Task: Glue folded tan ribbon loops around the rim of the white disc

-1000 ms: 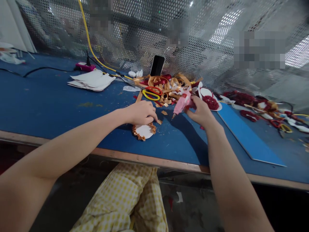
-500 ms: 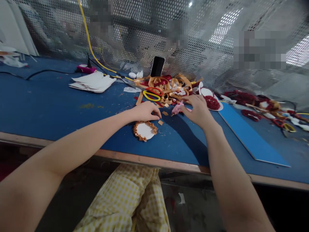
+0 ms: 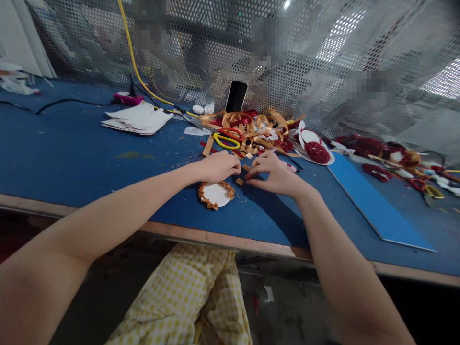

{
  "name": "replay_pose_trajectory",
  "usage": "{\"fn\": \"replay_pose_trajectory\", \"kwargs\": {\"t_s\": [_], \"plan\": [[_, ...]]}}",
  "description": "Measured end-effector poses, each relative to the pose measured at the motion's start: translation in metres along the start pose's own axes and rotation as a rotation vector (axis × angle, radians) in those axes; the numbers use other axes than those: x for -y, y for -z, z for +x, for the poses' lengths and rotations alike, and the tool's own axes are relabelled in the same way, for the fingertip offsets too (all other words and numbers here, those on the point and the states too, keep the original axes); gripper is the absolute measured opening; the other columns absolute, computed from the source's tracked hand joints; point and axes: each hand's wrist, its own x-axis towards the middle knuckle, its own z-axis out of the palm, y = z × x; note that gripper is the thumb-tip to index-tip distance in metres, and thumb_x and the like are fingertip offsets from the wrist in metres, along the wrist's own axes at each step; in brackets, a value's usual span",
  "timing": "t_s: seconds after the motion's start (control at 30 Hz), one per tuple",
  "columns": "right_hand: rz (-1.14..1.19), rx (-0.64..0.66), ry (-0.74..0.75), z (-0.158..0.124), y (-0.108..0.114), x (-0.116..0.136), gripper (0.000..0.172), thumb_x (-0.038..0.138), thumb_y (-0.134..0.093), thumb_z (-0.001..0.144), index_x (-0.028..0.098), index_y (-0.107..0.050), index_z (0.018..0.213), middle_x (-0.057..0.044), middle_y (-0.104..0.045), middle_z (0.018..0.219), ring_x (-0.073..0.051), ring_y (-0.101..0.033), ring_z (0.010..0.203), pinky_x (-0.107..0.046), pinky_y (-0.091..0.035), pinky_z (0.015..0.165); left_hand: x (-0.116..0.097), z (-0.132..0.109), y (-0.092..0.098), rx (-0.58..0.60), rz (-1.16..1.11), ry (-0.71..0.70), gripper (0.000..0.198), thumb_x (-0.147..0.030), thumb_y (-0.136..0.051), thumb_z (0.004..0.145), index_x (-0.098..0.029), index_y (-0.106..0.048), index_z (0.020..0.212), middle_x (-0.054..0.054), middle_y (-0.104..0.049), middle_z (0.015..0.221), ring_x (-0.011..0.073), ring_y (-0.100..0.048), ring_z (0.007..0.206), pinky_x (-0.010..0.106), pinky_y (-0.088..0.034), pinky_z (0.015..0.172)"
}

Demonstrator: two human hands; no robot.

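Note:
A white disc (image 3: 217, 195) edged with ruffled gold-brown ribbon lies near the front of the table. Just above its far edge, my left hand (image 3: 220, 166) has its fingers pinched together; whatever they hold is hidden. My right hand (image 3: 268, 173) is open to the right, thumb and fingers apart, with nothing visible between them. Close to its fingertips lies a small gold ribbon square (image 3: 239, 181), and another gold square (image 3: 246, 167) is just beyond. A pink glue gun (image 3: 290, 166) rests behind my right hand, mostly covered by it.
Gold and dark red ribbon scraps (image 3: 268, 122) are heaped behind my hands, with red-and-yellow-handled scissors (image 3: 227, 140) and a propped phone (image 3: 236, 96). White sheets (image 3: 138, 118) are stacked left. A blue board (image 3: 377, 201) and dark red rosettes (image 3: 316, 152) are on the right.
My right hand has come off the pink glue gun and moved left and nearer, to the small ribbon squares. My left hand stays almost in place, its fingers closer together.

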Motion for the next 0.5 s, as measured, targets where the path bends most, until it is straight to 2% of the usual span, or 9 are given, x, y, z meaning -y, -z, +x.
{"fn": "replay_pose_trajectory", "kwargs": {"t_s": [0.2,0.33,0.5], "plan": [[-0.007,0.043,0.048,0.002,-0.002,-0.003,0.017,0.037,-0.072,0.095,0.029,-0.086,0.091,-0.006,-0.075,0.092,-0.026,-0.053,0.096,-0.048,-0.040,0.095,-0.004,-0.004,0.009,-0.016,-0.074,0.142,0.034,-0.028,-0.037,0.107,-0.014,-0.067,0.110,0.015,-0.074,0.113,0.0245,-0.066,0.097,0.033,-0.046,0.080],[0.010,0.036,0.068,0.004,-0.003,-0.006,0.019,0.040,-0.071,0.096,0.029,-0.087,0.092,-0.006,-0.074,0.089,-0.025,-0.055,0.094,-0.048,-0.041,0.096,-0.007,-0.012,0.020,-0.046,-0.101,0.218,0.036,-0.026,-0.030,0.107,-0.014,-0.063,0.111,0.016,-0.073,0.115,0.0238,-0.066,0.098,0.033,-0.048,0.085],[0.005,0.026,0.043,0.004,-0.005,-0.004,0.018,0.040,-0.073,0.095,0.028,-0.087,0.094,-0.008,-0.074,0.090,-0.027,-0.055,0.100,-0.046,-0.044,0.092,0.001,-0.026,0.043,-0.160,0.037,0.269,0.039,-0.036,-0.031,0.107,-0.016,-0.063,0.106,0.014,-0.073,0.106,0.0252,-0.067,0.096,0.034,-0.047,0.082]]}}
